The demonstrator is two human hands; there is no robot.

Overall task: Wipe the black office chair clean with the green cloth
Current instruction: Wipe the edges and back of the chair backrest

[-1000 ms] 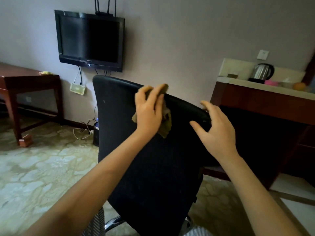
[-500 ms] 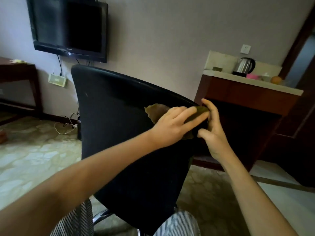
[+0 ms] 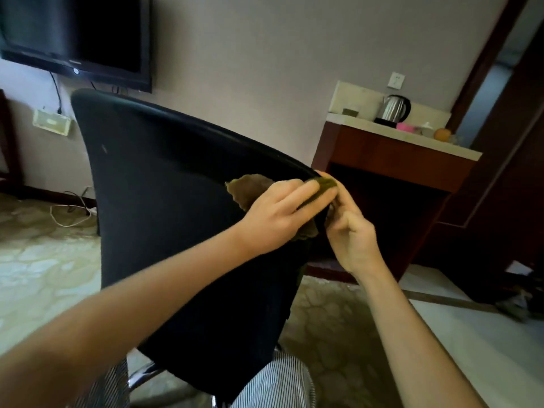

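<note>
Our left hand [image 3: 279,214] presses the cloth [image 3: 250,189] flat-fingered against the chair [image 3: 164,201], at its back's top right corner; our right hand [image 3: 351,234] curls round that edge. We judge most is left to wipe.

Office chair backrest [image 3: 164,201]: matt black woven fabric. Its rim [image 3: 235,134]: smooth, glossy, probably plastic. Green cloth [image 3: 247,188]: matt, soft nap. Kettle [image 3: 393,108]: polished metal. Cabinet [image 3: 397,154]: lacquered dark wood. Floor [image 3: 44,269]: glossy tile.
</note>
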